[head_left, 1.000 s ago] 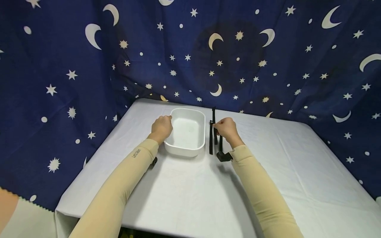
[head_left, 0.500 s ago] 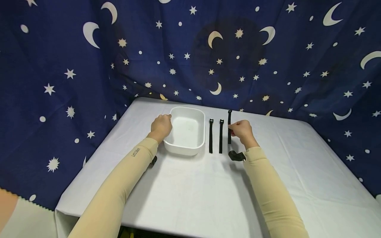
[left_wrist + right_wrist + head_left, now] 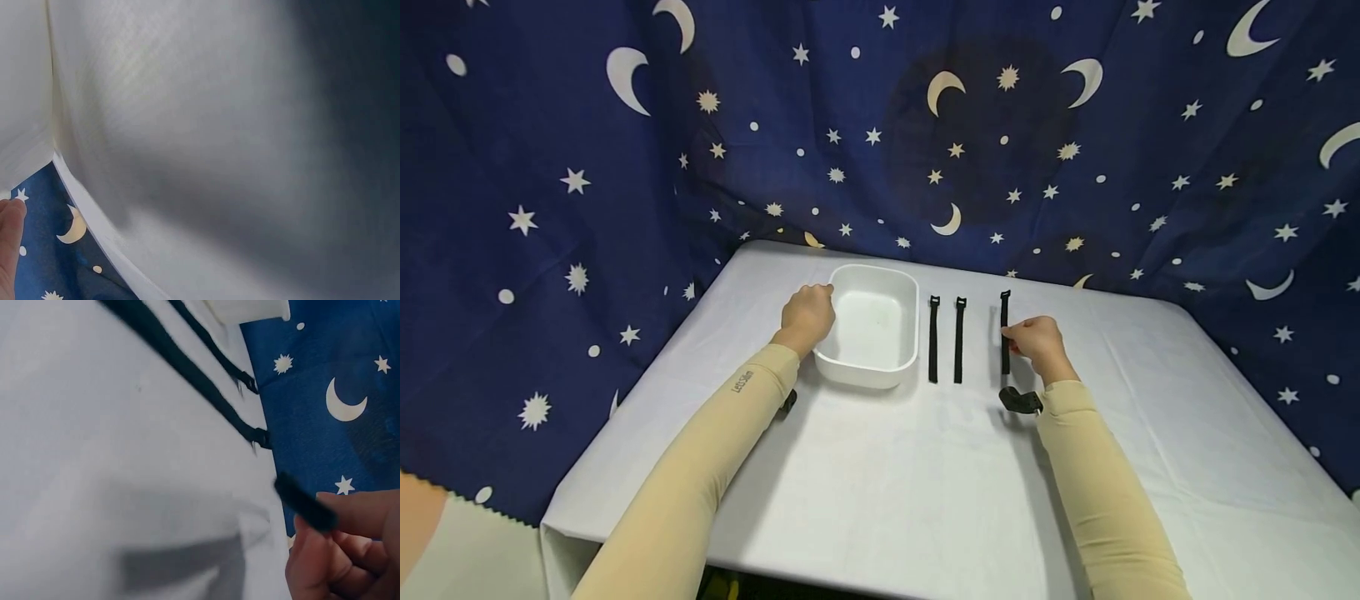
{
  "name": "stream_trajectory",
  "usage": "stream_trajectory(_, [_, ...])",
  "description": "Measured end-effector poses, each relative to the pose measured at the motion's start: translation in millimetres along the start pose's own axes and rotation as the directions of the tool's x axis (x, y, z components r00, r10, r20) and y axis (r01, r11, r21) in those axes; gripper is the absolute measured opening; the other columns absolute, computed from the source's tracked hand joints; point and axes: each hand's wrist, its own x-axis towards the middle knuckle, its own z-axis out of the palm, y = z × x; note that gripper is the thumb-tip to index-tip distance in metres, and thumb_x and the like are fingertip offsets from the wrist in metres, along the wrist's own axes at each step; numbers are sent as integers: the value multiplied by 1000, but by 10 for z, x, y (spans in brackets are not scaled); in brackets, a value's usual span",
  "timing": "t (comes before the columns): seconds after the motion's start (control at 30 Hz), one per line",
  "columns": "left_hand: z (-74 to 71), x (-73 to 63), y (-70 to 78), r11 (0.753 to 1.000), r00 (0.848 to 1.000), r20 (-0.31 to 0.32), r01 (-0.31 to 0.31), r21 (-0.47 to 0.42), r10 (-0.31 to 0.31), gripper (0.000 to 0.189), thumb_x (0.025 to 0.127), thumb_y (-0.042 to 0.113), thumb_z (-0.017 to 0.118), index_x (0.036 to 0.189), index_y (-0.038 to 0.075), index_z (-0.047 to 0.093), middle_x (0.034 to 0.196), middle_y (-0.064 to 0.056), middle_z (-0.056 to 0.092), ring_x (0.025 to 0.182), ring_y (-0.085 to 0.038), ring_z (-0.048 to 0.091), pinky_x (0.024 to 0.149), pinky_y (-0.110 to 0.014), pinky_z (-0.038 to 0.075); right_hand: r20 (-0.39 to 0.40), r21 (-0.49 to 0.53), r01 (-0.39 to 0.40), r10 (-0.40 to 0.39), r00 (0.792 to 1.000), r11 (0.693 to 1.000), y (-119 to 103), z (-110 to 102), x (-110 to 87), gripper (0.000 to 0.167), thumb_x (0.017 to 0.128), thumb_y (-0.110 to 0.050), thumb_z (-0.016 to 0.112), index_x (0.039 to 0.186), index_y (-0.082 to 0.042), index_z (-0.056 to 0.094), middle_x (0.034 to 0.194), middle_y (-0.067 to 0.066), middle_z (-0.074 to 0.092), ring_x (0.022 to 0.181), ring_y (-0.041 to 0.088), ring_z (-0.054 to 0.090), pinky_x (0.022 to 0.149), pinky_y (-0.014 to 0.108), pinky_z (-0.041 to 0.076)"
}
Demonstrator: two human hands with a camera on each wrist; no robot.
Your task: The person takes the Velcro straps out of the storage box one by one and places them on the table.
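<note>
In the head view a white rectangular tub [image 3: 871,379] stands on the table, and my left hand [image 3: 807,317] grips its left rim. In the left wrist view only part of a finger [image 3: 10,240] shows, beside the tub's wall [image 3: 25,94]. My right hand [image 3: 1037,342] pinches a black hook-and-loop cable tie [image 3: 1005,312] between thumb and fingers. That tie hangs lengthwise just above the cloth, its shadow beside it. Two similar cable ties, a left one [image 3: 933,342] and a right one [image 3: 958,342], lie parallel to the right of the tub.
A white cloth [image 3: 865,475] covers the table. Behind it and to the left hangs a dark blue curtain [image 3: 820,108] with moons and stars. Dark wrist camera mounts, such as the right one [image 3: 1019,401], sit beneath both wrists.
My right hand has moved rightward with one cable tie, away from the other two, which now lie uncovered. My left hand stays on the tub's rim.
</note>
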Motion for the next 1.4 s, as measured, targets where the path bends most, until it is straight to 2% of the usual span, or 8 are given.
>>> stream_trajectory(0.1, [-12,-2,14,1000,1000,5,0,3,0,39,104,11,45,142,9,56,134,-17,65,109,-34,71,80,-44,63,-8,-31,-16,15,1000,999,39,-8,8,33,99,-20,61,116,8,65,80,0,61,68,10,59,86,41,56])
stream_trajectory(0.3, [-14,3,21,1000,1000,5,7,4,-7,39,105,12,45,142,10,56,135,-16,64,115,-35,68,86,-47,61,-4,-40,-3,3,1000,999,85,51,48,38,98,-19,63,122,10,64,88,4,63,67,8,59,69,23,57])
stream_trajectory(0.37, [-10,6,18,1000,1000,6,10,5,-10,39,105,13,45,143,10,56,136,-16,64,115,-35,68,86,-47,61,0,-49,4,-4,1000,999,84,79,59,38,98,-19,63,122,10,63,88,4,63,67,7,59,66,21,56])
stream_trajectory(0.6, [-13,-5,4,1000,1000,13,20,-4,-20,40,105,13,44,143,10,56,136,-16,63,118,-35,66,89,-48,60,-17,-71,2,-3,1000,997,89,151,79,32,96,-17,65,113,10,68,73,0,63,62,7,59,62,20,54])
stream_trajectory(0.87, [-15,-5,19,1000,1000,10,12,4,-12,40,105,13,44,143,10,56,136,-16,64,116,-35,68,86,-48,61,-25,-143,-1,-3,1000,990,126,172,86,31,96,-20,66,108,8,71,67,-3,62,58,7,59,60,22,50])
stream_trajectory(1.1, [-14,0,20,1000,1000,10,10,0,-10,40,105,13,44,143,10,56,137,-16,63,116,-35,67,86,-48,61,-18,-196,22,-26,999,980,122,196,106,24,95,-19,67,90,4,71,56,-6,59,54,7,57,58,22,46])
stream_trajectory(1.4, [-6,-1,6,1000,1000,11,13,-11,-13,40,105,13,44,143,10,55,137,-16,63,114,-35,69,83,-46,62,-21,-208,11,-16,1000,978,109,216,110,26,95,-19,66,98,6,72,58,-4,62,56,8,58,59,22,47])
